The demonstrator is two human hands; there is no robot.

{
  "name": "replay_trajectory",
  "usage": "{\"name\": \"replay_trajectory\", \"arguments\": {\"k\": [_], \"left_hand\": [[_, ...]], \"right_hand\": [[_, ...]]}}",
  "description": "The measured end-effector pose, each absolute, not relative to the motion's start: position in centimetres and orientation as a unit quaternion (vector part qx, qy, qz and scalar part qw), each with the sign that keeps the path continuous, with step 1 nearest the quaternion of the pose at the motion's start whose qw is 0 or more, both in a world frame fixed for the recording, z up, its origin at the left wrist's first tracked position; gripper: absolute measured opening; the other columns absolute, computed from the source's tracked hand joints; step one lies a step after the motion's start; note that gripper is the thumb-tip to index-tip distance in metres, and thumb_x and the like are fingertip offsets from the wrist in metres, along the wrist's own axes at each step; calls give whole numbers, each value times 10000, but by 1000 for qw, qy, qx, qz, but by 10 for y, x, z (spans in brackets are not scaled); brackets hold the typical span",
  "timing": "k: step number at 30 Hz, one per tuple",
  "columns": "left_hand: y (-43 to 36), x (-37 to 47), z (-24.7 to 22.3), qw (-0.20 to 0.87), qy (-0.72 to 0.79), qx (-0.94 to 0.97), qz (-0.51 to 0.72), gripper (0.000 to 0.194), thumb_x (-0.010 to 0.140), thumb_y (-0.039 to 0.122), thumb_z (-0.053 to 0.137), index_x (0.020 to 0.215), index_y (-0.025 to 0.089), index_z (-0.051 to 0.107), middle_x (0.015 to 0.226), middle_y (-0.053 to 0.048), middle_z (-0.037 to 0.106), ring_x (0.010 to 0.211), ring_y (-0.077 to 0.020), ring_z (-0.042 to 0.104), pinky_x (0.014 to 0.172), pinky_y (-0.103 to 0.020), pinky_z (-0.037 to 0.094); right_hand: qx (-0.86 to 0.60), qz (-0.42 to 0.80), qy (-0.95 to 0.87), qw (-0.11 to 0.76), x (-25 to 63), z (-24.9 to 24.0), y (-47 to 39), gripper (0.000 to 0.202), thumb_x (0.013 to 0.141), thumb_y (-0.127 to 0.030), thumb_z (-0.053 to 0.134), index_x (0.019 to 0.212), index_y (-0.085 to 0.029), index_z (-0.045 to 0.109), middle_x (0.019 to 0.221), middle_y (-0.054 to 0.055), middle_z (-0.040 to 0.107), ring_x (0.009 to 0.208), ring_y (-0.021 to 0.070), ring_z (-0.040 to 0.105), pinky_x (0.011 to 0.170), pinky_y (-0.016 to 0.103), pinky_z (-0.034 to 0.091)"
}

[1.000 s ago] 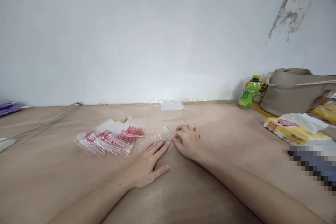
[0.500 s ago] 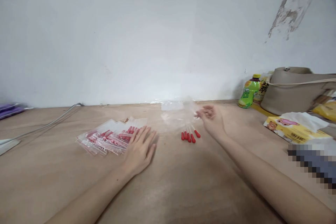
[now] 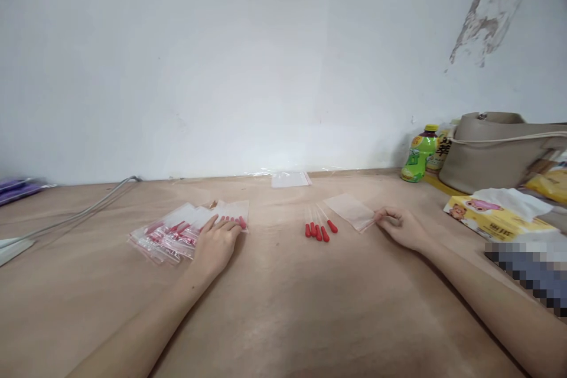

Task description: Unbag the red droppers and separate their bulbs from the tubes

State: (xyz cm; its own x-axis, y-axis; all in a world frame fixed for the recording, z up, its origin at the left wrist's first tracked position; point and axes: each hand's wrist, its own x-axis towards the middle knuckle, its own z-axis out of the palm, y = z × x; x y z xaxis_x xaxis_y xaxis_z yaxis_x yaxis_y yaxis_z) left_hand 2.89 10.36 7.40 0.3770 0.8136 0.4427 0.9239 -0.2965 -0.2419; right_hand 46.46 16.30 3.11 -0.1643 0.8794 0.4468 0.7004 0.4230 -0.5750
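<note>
My right hand point(image 3: 401, 227) pinches the corner of a clear zip-lock bag point(image 3: 351, 211) that appears flat, just right of several droppers point(image 3: 318, 230). These lie side by side on the wooden table, red rubber bulbs toward me and thin clear tubes pointing away. On the left, my left hand point(image 3: 218, 247) rests with bent fingers on the right side of a pile of zip-lock bags point(image 3: 177, 230) holding red-bulbed droppers. Its fingers are slightly apart, and the thumb is hidden. Another flat zip-lock bag point(image 3: 290, 179) lies by the wall.
At the right stand a green bottle point(image 3: 420, 156), a beige bag point(image 3: 487, 156) and a yellow tissue box point(image 3: 491, 218), with a blurred-out dark item point(image 3: 527, 274) nearer me. A grey cable point(image 3: 95, 204) and a purple package point(image 3: 18, 189) are at the left.
My right hand has moved right and nearer to me, drawing a zip-lock bag away from the one by the wall. My left hand has shifted slightly left, its fingers now more bent.
</note>
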Motion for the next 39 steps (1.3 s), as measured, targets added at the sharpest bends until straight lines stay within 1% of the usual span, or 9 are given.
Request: {"name": "replay_trajectory", "arguments": {"k": [2, 5, 8, 10, 17, 23, 30, 34, 39], "left_hand": [[104, 36, 69, 217, -531, -807, -142, 258, 842, 162, 397, 877, 234, 642, 968, -23, 668, 910, -218, 598, 928, -458, 364], [102, 49, 58, 158, -488, -836, -196, 259, 873, 235, 386, 943, 242, 634, 1017, -7, 656, 927, -186, 603, 843, -370, 464], [99, 60, 50, 121, -456, -842, -263, 261, 870, 268, 402, 1037, 219, 596, 1086, -30, 625, 962, -165, 593, 833, -312, 488], [98, 62, 49, 110, -459, -832, -292, 257, 853, 285, 438, 1051, 203, 579, 1118, -48, 602, 1002, -176, 573, 863, -319, 475], [96, 61, 53, 77, -465, -835, -284, 212, 860, 293, 434, 929, 223, 621, 1027, -19, 652, 936, -176, 608, 805, -311, 491], [98, 74, 56, 62, -507, -808, -293, 200, 838, 302, 471, 823, 254, 665, 917, 18, 681, 878, -176, 609, 741, -307, 484], [108, 78, 54, -69, -513, -792, -326, 100, 744, 269, 596, 702, 253, 685, 853, 20, 681, 816, -167, 599, 795, -319, 449], [112, 76, 51, -138, -520, -764, -357, 58, 695, 267, 642, 676, 228, 681, 830, 5, 676, 787, -161, 608, 750, -289, 461], [112, 77, 50, -167, -524, -747, -373, 50, 670, 257, 659, 656, 212, 674, 819, 0, 673, 768, -154, 609, 728, -271, 462]], "right_hand": [[-530, 135, -765, 341, 470, 30, 165, 140, 706, -224, 462, 712, -207, 601, 748, 39, 654, 749, 193, 604, 707, 319, 462], [-533, 78, -778, 324, 466, 34, 163, 138, 690, -239, 491, 730, -206, 619, 808, 38, 650, 788, 202, 589, 733, 340, 434], [-521, -45, -777, 349, 445, 45, 153, 143, 700, -318, 546, 759, -217, 629, 933, 47, 624, 911, 239, 546, 812, 402, 361], [-491, -82, -783, 373, 422, 53, 144, 132, 733, -314, 534, 741, -219, 625, 888, 43, 620, 895, 224, 539, 833, 402, 328], [-365, -48, -854, 368, 325, 62, 114, 108, 767, -189, 519, 758, -208, 625, 777, 27, 610, 787, 165, 514, 797, 347, 293], [-307, -69, -878, 361, 271, 54, 122, 110, 773, -240, 561, 856, -219, 629, 801, 16, 610, 782, 157, 482, 761, 333, 260], [-295, -78, -871, 385, 262, 40, 134, 112, 787, -190, 546, 779, -237, 647, 774, 0, 608, 775, 140, 467, 750, 325, 236], [-271, -93, -870, 402, 264, 39, 134, 173, 781, -145, 531, 773, -259, 661, 760, -7, 607, 755, 130, 459, 753, 327, 234], [-258, -118, -869, 406, 263, 39, 134, 183, 804, -179, 523, 777, -289, 667, 790, -12, 618, 760, 133, 456, 755, 341, 234]]}}
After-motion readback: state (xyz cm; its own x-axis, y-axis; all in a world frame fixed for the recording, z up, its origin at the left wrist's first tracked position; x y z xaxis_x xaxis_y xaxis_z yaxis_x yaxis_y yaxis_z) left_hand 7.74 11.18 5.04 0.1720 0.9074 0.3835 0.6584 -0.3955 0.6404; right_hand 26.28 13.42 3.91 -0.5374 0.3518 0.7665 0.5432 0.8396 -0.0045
